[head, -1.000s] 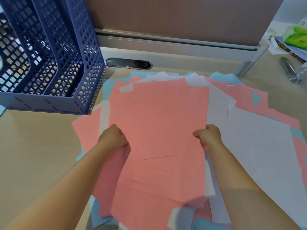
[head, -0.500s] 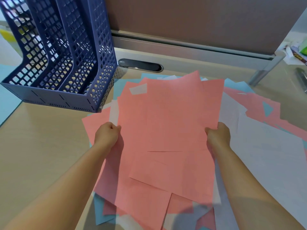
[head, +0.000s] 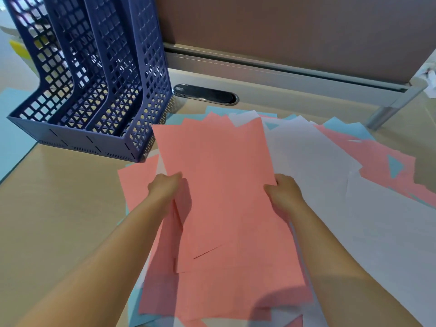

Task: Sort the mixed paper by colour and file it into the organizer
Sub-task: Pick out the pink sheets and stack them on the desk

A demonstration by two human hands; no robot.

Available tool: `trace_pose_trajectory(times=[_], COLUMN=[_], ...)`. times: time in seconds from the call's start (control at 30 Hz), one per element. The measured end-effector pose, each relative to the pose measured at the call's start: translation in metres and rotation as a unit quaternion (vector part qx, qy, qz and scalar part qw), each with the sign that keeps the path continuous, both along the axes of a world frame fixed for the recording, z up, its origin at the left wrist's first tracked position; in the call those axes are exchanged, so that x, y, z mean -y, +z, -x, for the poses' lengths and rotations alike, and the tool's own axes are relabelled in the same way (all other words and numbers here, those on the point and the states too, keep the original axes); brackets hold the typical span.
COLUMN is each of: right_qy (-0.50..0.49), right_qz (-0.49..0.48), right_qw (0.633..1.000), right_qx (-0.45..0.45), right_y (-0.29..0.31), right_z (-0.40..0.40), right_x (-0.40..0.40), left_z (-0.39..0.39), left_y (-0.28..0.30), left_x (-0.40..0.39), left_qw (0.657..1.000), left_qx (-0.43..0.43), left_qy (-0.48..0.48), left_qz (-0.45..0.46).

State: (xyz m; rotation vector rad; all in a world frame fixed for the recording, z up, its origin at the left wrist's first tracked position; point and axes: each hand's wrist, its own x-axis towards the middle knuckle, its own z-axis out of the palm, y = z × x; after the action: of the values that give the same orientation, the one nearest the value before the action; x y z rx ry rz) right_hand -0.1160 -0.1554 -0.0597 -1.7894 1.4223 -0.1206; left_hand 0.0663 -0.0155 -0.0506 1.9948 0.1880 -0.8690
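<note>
Two hands grip one bundle of pink sheets (head: 219,185): the left hand (head: 165,185) curled round its left edge, the right hand (head: 284,192) clamped on its right edge. Beyond the right hand, white sheets (head: 313,156), more pink and scraps of blue lie mixed on the worktop (head: 59,208). Ahead of the left hand stands the blue mesh organizer (head: 99,90), its slots seemingly unfilled. The bundle looks uneven, so it probably wants its edges squared before entering one slot upright, with no stray white sheet caught inside.
</note>
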Motion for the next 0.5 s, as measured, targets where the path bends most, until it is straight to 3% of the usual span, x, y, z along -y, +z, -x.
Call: trace_pose_trajectory(times=[0.07,0.1,0.33,0.5], right_qy=[0.014,0.005,-0.042,0.018], right_qz=[0.052,0.051,-0.071,-0.158], right_qw=[0.993,0.993,0.995,0.986], right_qx=[-0.101,-0.106,0.048,0.043], right_y=[0.002,0.005,0.004,0.006], right_z=[-0.005,-0.006,-0.008,-0.011], right_x=[0.003,0.005,0.011,0.01], left_z=[-0.004,-0.004,0.008,0.006], left_y=[-0.003,-0.006,-0.007,0.001], left_x=[0.0,0.0,-0.005,-0.016], left_qw=[0.999,0.999,0.996,0.987], left_qx=[-0.022,-0.03,-0.048,0.021], left_qy=[-0.025,-0.033,-0.054,-0.157], left_qz=[0.008,0.014,0.044,0.019])
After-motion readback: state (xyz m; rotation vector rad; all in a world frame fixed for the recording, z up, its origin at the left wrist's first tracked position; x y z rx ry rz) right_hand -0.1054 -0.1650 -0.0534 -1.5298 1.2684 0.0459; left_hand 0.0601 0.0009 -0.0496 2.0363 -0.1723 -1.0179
